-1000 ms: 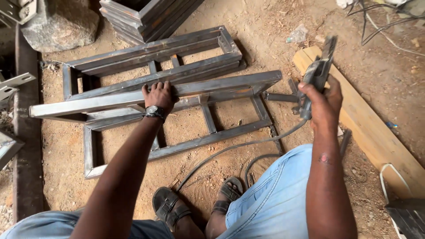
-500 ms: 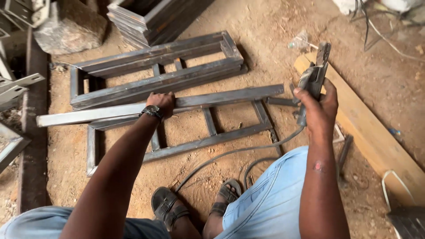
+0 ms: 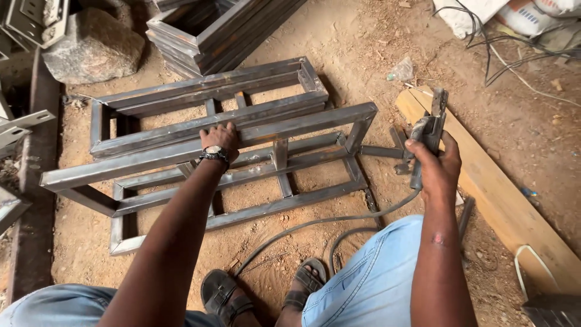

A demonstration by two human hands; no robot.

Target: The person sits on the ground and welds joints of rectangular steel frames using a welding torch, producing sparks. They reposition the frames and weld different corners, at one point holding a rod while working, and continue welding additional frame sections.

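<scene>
At the bottom are the person's two feet in dark sandals [image 3: 266, 293] on the dirt floor [image 3: 363, 36], with blue jeans [image 3: 369, 278] over the knees. A grey cable [image 3: 315, 225] curls on the dirt in front of the sandals and runs up toward the right hand. The right hand [image 3: 437, 166] is shut tight around the handle of a welding holder [image 3: 426, 136], which points up and away from the person. Just right of that hand lies a long wood plank [image 3: 502, 200], slanting across the dirt. The left hand [image 3: 221, 139] lies flat with its fingers spread a little, pressing down on the top bar of a grey metal frame [image 3: 290, 124]. There is a watch [image 3: 213, 155] on that wrist. The frame is tipped up on its edge: its top bar is under the left hand, and its lower bars touch the dirt between the hand and the sandals. Right behind it is a second frame [image 3: 206, 91] of the same kind, just beside the first. Farther back sits a stack of frames [image 3: 212, 27]. To the left of the stack is a big grey rock [image 3: 91, 45]. At the far right, thin black wires [image 3: 484, 36] lie on the dirt near some white bags [image 3: 520, 15].
</scene>
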